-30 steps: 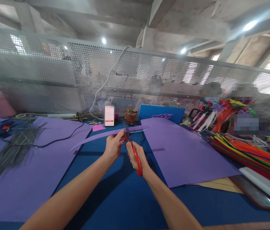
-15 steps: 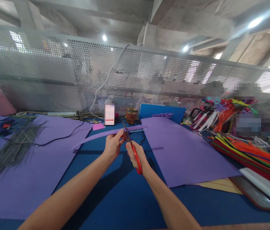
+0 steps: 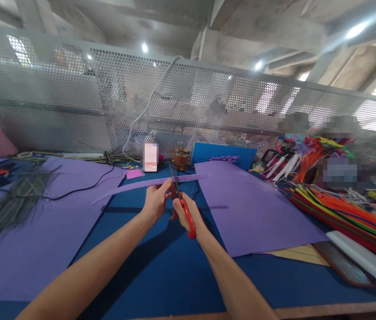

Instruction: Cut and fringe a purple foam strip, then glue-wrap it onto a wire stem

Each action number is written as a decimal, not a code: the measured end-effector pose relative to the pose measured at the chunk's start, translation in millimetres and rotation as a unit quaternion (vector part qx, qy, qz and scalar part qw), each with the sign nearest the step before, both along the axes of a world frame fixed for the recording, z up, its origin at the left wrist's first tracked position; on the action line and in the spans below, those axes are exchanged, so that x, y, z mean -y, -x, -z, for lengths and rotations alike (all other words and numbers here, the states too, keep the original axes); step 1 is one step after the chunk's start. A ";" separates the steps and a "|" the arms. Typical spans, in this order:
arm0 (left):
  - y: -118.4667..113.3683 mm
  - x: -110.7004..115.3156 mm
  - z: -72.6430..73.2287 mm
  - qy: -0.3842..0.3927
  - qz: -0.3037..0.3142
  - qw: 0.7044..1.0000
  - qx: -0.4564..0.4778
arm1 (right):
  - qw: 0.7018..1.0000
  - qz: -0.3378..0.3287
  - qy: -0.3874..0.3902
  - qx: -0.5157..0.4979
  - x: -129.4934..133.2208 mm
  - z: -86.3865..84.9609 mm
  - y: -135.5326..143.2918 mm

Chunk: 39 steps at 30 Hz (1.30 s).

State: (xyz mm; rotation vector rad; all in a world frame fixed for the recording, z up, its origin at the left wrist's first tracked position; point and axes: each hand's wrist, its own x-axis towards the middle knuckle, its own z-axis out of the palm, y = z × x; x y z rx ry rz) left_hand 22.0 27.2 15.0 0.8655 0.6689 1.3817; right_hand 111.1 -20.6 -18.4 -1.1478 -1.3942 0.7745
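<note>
My left hand [image 3: 155, 202] pinches a long narrow purple paper strip [image 3: 124, 187] that stretches out to the left and right above the blue table [image 3: 161, 266]. My right hand [image 3: 185, 212] grips red-handled scissors [image 3: 187, 214], and their blades cross the strip just right of my left fingers. A large purple sheet [image 3: 251, 209] lies flat to the right of my hands, and another purple sheet [image 3: 38, 231] lies to the left.
A perforated metal screen [image 3: 188, 106] runs along the back. Before it stand a phone [image 3: 150, 156], a small jar [image 3: 181, 158] and a blue box [image 3: 223, 154]. Coloured pipe cleaners [image 3: 341, 209] pile up at right; dark wires [image 3: 11, 202] and a black cable [image 3: 81, 189] lie at left.
The view has tilted slightly, so everything sits a little lower-left. My hands, the strip and the scissors keep the same hold; the blades stay across the strip.
</note>
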 end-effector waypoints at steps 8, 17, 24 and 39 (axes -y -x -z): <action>-0.3 -0.2 1.1 -0.003 0.004 1.000 0.004 | 1.000 0.004 -0.018 0.006 -2.5 3.4 0.8; -0.1 0.5 -0.2 0.004 0.001 1.000 0.003 | 1.000 -0.011 0.004 -0.029 -1.9 3.2 2.5; 2.9 -4.3 -1.1 0.006 0.021 1.000 0.015 | 0.999 -0.018 0.000 -0.041 -2.4 4.1 -0.6; 2.1 -0.6 -8.5 -0.001 -0.046 0.998 0.040 | 0.998 -0.019 -0.035 0.040 1.8 1.7 3.4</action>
